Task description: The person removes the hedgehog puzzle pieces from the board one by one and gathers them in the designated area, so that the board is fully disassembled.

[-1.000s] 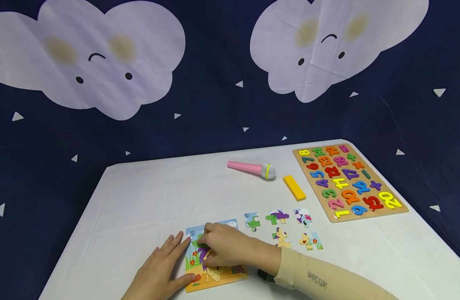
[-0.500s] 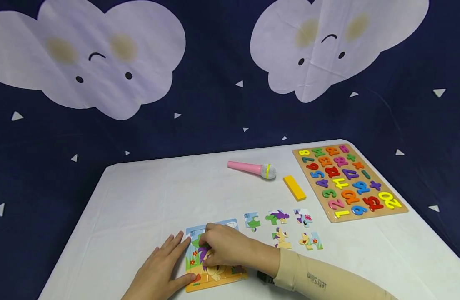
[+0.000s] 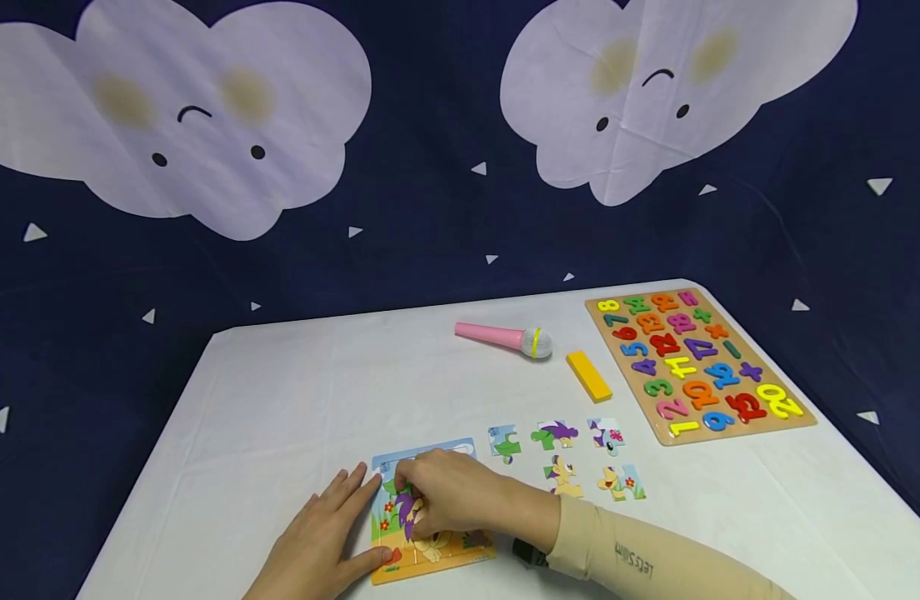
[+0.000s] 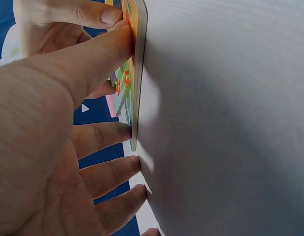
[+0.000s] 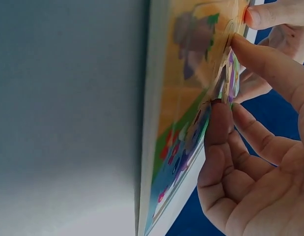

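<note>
A jigsaw board (image 3: 437, 568) with a cartoon picture lies flat near the front of the table. My left hand (image 3: 317, 537) rests at its left side with fingers spread and straight; the thumb (image 4: 110, 44) presses on the board's near left corner. Over the board's middle, my right hand (image 3: 460, 492) pinches a jigsaw piece (image 3: 406, 512) with purple and green on it, at the left part of the picture. In the right wrist view, the thumb (image 5: 255, 56) and curled fingers are at this piece, which is tilted in part off the board. The palm hides much of the picture.
Several loose jigsaw pieces, including a green one (image 3: 504, 443) and a flowered one (image 3: 622, 482), lie right of the board. Behind them are a yellow block (image 3: 589, 376) and a pink toy microphone (image 3: 497, 335). A wooden number board (image 3: 670, 429) lies at the far right.
My right hand's fingers have shifted slightly over the piece, and a little more of its purple shows. The left hand and the loose pieces have stayed where they were.
</note>
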Demonstrator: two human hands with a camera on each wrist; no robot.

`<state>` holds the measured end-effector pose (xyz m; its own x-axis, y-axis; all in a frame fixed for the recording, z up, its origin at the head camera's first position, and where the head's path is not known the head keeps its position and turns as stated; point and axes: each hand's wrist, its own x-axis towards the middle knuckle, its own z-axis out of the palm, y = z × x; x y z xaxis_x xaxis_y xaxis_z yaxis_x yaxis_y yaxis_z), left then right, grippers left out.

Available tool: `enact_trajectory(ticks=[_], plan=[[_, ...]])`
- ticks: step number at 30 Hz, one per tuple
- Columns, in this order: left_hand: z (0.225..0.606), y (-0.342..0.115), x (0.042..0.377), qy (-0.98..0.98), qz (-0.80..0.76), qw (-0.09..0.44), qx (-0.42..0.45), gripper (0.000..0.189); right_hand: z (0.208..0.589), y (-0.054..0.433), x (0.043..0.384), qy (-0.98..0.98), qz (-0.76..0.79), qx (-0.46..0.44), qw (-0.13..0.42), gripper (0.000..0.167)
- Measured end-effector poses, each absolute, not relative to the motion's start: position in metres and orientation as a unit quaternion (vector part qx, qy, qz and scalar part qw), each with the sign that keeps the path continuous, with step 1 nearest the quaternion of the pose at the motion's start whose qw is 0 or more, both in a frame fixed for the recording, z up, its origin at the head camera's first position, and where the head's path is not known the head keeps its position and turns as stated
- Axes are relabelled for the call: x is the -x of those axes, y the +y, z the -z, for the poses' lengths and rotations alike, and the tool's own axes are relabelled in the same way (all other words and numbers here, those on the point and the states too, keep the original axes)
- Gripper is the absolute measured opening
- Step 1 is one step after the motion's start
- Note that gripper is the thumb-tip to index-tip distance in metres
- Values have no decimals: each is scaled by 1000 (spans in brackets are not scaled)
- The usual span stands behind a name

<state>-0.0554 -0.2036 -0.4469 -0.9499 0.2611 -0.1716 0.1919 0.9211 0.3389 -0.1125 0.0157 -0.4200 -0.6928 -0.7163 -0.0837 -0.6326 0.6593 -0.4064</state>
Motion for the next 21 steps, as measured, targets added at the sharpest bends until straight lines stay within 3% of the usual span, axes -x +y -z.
enact_trajectory(ticks=[21], plan=[[446, -203, 57, 976, -146, 119, -109, 99, 422, 14, 114, 896, 231, 346, 153, 45]])
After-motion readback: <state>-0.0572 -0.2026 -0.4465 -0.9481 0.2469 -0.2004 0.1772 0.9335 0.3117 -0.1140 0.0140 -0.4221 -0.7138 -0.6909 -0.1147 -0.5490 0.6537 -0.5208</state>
